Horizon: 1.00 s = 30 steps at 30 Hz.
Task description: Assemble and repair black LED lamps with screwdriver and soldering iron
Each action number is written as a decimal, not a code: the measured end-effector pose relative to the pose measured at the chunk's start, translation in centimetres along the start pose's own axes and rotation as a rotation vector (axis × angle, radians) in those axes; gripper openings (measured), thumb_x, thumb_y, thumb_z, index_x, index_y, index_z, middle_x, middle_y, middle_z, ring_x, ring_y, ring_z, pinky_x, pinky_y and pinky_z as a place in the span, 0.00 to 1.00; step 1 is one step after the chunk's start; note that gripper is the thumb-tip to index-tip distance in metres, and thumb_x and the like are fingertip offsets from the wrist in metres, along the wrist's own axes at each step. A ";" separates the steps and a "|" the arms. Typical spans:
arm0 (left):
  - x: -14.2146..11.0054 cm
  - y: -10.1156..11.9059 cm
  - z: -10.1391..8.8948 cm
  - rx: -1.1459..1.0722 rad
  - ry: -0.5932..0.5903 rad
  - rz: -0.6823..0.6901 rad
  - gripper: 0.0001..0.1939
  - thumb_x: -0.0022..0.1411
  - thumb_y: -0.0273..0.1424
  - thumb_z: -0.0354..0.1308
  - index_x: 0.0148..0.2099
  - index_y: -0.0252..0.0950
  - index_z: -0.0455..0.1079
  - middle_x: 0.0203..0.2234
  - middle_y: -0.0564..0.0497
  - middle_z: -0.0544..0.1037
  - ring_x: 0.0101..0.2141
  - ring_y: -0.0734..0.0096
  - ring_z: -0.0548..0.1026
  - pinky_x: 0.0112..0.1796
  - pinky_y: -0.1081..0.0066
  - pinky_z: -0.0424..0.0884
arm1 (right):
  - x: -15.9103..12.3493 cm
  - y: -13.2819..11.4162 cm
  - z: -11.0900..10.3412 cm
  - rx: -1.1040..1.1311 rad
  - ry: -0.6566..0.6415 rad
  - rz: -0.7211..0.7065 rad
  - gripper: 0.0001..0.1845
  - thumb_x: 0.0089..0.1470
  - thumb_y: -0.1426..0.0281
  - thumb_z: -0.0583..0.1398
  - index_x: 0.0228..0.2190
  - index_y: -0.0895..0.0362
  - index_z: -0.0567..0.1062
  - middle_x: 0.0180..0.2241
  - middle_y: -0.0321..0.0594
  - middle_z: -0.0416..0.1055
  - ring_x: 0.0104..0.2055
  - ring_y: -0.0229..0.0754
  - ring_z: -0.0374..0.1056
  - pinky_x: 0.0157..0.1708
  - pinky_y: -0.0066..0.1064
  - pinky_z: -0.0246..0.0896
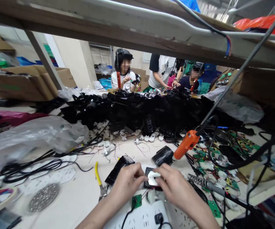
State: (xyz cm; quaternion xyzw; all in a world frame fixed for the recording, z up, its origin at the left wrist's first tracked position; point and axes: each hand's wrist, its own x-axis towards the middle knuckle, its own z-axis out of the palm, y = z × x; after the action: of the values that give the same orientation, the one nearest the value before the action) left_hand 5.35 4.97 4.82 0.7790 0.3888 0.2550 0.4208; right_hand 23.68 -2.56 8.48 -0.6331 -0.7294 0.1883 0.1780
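Note:
A small white plastic part (153, 178) lies over a dark plastic piece (147, 171) in front of me, and my right hand (173, 184) pinches its right side. My left hand (130, 178) has thumb and forefinger closed at the left edge of the dark piece; what lies between those fingertips is hidden. Beside my left hand stands an open black casing (119, 167). Another black casing (163, 155) sits just beyond my right hand. Below my hands are a small green circuit board (137, 201) and a white power strip (143, 218) with a black plug (159, 218).
An orange electric screwdriver (186, 144) hangs at right. Yellow-handled pliers (97, 174) and a dish of screws (44, 197) lie left. Black casings (137, 111) pile up behind; circuit boards (206, 159) crowd the right. A soldering iron (217, 189) is near my right forearm. Several people work opposite.

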 end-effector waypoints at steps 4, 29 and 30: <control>-0.8 -0.2 -0.8 -0.230 0.065 -0.123 0.09 0.53 0.33 0.62 0.25 0.37 0.65 0.24 0.52 0.77 0.27 0.68 0.73 0.30 0.72 0.66 | 8.0 -0.9 0.6 -0.104 0.060 -0.013 0.13 0.62 0.78 0.55 0.45 0.58 0.75 0.43 0.42 0.72 0.48 0.41 0.70 0.50 0.29 0.62; -2.8 -0.6 -2.3 -0.361 0.182 -0.191 0.11 0.48 0.36 0.64 0.24 0.36 0.69 0.27 0.50 0.79 0.26 0.70 0.76 0.28 0.73 0.74 | 1.6 3.2 1.2 0.373 0.200 -0.013 0.13 0.58 0.73 0.57 0.45 0.54 0.74 0.41 0.39 0.75 0.41 0.41 0.72 0.42 0.31 0.68; -2.7 -0.6 -2.3 -0.360 0.187 -0.189 0.11 0.47 0.37 0.64 0.24 0.36 0.69 0.27 0.50 0.78 0.26 0.70 0.76 0.28 0.73 0.74 | 0.7 3.6 1.6 0.366 0.197 0.005 0.12 0.58 0.73 0.57 0.44 0.54 0.75 0.42 0.39 0.76 0.42 0.42 0.72 0.43 0.33 0.67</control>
State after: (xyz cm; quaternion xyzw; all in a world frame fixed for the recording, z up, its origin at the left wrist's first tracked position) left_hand 1.92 4.02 5.32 0.6242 0.4456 0.3507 0.5374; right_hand 25.87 -1.44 5.35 -0.6073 -0.6607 0.2554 0.3598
